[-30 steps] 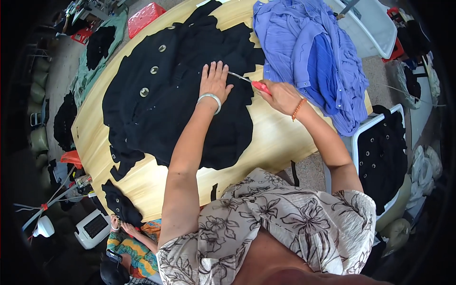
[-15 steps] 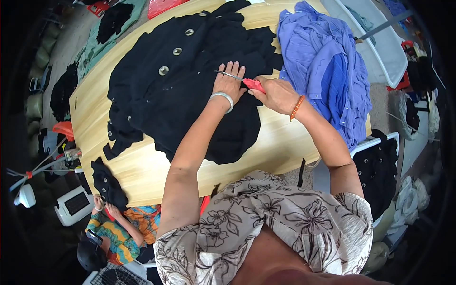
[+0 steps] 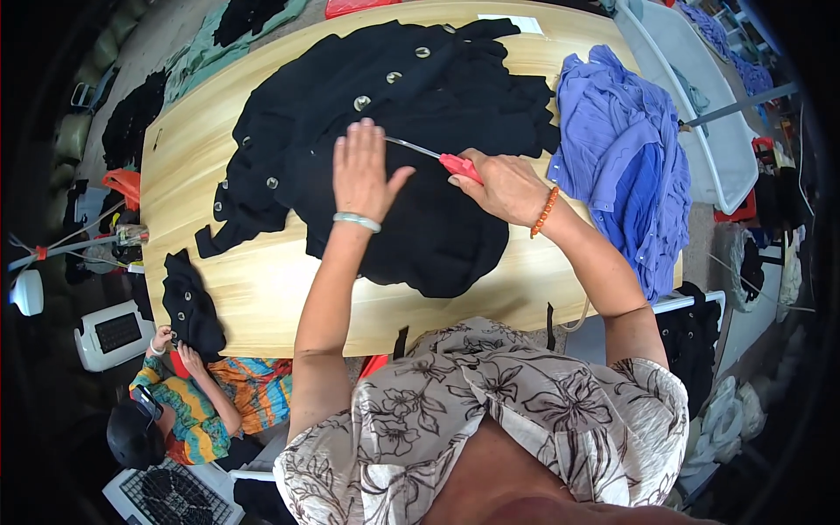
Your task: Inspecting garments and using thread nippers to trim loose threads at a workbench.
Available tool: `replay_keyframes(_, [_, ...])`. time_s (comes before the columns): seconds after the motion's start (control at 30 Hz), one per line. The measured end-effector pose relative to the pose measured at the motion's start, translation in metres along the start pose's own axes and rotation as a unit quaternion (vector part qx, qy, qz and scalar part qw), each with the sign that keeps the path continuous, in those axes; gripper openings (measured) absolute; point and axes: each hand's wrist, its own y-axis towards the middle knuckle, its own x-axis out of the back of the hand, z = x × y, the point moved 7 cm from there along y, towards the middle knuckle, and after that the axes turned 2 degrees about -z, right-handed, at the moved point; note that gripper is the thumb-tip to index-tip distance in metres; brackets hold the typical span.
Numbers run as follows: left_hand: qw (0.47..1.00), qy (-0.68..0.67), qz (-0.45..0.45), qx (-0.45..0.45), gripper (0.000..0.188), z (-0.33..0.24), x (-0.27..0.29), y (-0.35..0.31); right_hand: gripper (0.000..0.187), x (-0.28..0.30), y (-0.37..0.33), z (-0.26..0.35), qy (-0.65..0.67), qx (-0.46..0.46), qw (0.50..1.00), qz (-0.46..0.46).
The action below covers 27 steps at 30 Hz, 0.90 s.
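A black garment (image 3: 437, 236) with large metallic rings or buttons down it lies spread on the table. My left hand (image 3: 360, 171) rests flat on this cloth, fingers stretched upward and thumb out to the side, holding nothing. In my right hand (image 3: 506, 188) is a red-handled tool (image 3: 459, 166) with a long thin metal shaft, gripped by its handle. The shaft points left over the black cloth, and its end comes close to the left fingertips. Whether the tip touches the fabric I cannot tell.
Crumpled purple-blue garments (image 3: 612, 149) lie on the table's right side. A white plastic bin (image 3: 731, 166) stands beyond them. At lower left, a co-worker (image 3: 197, 411) handles a small black piece (image 3: 192, 306) at the corner of the wooden table (image 3: 271, 311). More black clothing (image 3: 691, 328) hangs at right.
My left hand has moved left across the black garment, away from the right hand, and its thumb is spread. The tool has shifted left over the cloth. The whole view has also shifted.
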Motion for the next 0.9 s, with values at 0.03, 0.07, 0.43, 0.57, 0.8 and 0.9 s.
replay_keyframes(0.03, [1.000, 0.005, -0.010, 0.023, 0.076, 0.019, 0.003, -0.004, 0.037, -0.003, 0.003, 0.007, 0.003, 0.009, 1.000, 0.000])
replay_keyframes(0.07, [0.999, 0.012, -0.025, 0.035, 0.070, 0.039, 0.002, -0.011, 0.037, -0.004, 0.005, 0.016, 0.008, 0.020, 1.000, 0.000])
replay_keyframes(0.43, [0.909, -0.267, -0.021, 0.319, 0.043, 0.181, -0.052, -0.104, 0.031, -0.070, 0.039, 0.106, -0.017, 0.093, 0.994, 0.058])
replay_keyframes(0.57, [0.747, -0.534, -0.022, 0.394, 0.027, 0.194, -0.070, -0.116, 0.030, -0.078, 0.029, 0.113, -0.027, 0.091, 0.994, 0.057])
replay_keyframes(0.8, [0.679, -0.592, -0.037, 0.432, 0.020, 0.204, -0.074, -0.124, 0.027, -0.083, 0.023, 0.122, -0.037, 0.083, 0.996, 0.013])
replay_keyframes(0.9, [0.716, -0.587, -0.013, 0.377, 0.018, 0.200, -0.070, -0.124, 0.027, -0.060, 0.014, 0.089, -0.053, 0.007, 0.998, -0.019])
